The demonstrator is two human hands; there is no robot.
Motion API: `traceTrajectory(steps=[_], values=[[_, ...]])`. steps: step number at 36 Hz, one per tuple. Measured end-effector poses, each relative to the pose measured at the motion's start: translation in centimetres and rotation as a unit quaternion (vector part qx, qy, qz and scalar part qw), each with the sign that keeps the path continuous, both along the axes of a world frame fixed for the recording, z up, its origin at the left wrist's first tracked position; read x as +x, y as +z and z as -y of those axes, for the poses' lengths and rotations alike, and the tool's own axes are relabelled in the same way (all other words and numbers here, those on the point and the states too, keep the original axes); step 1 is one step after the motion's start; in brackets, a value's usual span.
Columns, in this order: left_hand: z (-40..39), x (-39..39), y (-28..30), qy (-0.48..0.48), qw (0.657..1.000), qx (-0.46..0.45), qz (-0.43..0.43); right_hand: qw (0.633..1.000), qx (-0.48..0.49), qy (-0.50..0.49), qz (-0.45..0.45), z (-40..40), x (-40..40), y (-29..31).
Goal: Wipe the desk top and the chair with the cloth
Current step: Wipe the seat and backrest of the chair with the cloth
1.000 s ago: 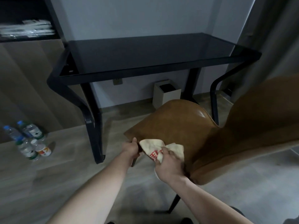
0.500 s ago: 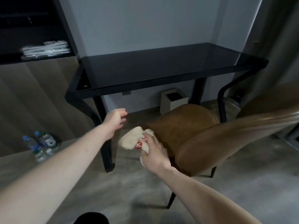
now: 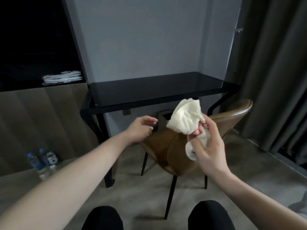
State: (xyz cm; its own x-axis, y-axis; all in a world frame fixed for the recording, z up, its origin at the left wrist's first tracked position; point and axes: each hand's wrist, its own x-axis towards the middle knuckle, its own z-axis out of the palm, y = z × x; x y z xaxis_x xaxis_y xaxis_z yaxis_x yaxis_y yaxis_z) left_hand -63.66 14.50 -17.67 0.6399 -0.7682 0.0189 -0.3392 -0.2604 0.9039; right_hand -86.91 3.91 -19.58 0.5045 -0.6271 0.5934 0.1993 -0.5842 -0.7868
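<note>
Right hand [image 3: 210, 147] grips cloth [image 3: 186, 118], bunched end upward.

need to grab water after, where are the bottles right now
In the head view the water bottles stand on the floor at lower left, beside the wood-panelled wall, left of the black desk.

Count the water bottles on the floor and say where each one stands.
2 blue caps show clearly: one water bottle at the far left, another just right of it, both by the wood-panelled wall. More clear bottles seem clustered in front; too blurred to count.
</note>
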Motion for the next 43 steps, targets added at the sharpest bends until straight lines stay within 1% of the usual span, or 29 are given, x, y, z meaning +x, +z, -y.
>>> traceTrajectory(steps=[3,5,7,9,11,13,15,19,24,26,30,33,35,38,41,43], values=[[2.2,-3.7,0.4,-0.114,0.985,0.091,0.087,0.999,0.001,-0.045,0.028,0.9,-1.9,1.6],[3.9,-6.2,0.6,-0.148,0.969,0.117,0.162,0.997,0.006,-0.068,0.045,1.4,-2.8,2.6],[5.5,-8.3,0.6,-0.137,0.962,0.101,0.214,0.994,0.012,-0.088,0.067,1.8,-3.4,3.3],[6.7,-9.3,0.4,-0.096,0.957,0.081,0.26,0.99,0.014,-0.111,0.087,2.3,-3.7,3.9],[7.3,-9.7,0.4,-0.055,0.944,0.082,0.315,0.986,0.008,-0.133,0.095,2.7,-3.7,4.5],[7.6,-9.5,0.3,-0.044,0.934,0.09,0.344,0.984,0.006,-0.149,0.094,3.3,-3.5,5.1],[7.6,-9.2,0.3,-0.046,0.932,0.099,0.346,0.983,0.004,-0.16,0.09,4.0,-3.2,5.4],[7.2,-8.0,0.0,-0.049,0.941,0.093,0.322,0.981,-0.005,-0.179,0.071,4.8,-2.1,5.6],[5.5,-5.8,0.0,-0.042,0.951,0.099,0.291,0.984,-0.048,-0.169,-0.012,4.6,0.5,4.9],[4.5,-4.5,0.2,-0.034,0.947,0.112,0.299,0.98,-0.087,-0.169,-0.06,4.2,1.8,4.4],[2.2,-1.2,0.2,0.001,0.937,0.136,0.322,0.954,-0.196,-0.161,-0.16,2.3,4.6,3.6],[0.4,1.3,0.1,0.029,0.937,0.144,0.316,0.936,-0.258,-0.145,-0.188,1.3,6.5,3.4],[-0.5,2.8,0.1,0.039,0.938,0.152,0.308,0.931,-0.279,-0.139,-0.191,1.6,7.4,3.3],[-1.2,4.6,0.1,0.047,0.945,0.154,0.285,0.938,-0.26,-0.15,-0.174,3.5,7.7,3.2],[-0.9,5.8,0.1,0.061,0.946,0.154,0.279,0.949,-0.214,-0.185,-0.142,7.1,7.3,3.0],[-0.6,6.2,-0.1,0.063,0.948,0.149,0.273,0.959,-0.171,-0.189,-0.121,9.4,7.1,3.0]])
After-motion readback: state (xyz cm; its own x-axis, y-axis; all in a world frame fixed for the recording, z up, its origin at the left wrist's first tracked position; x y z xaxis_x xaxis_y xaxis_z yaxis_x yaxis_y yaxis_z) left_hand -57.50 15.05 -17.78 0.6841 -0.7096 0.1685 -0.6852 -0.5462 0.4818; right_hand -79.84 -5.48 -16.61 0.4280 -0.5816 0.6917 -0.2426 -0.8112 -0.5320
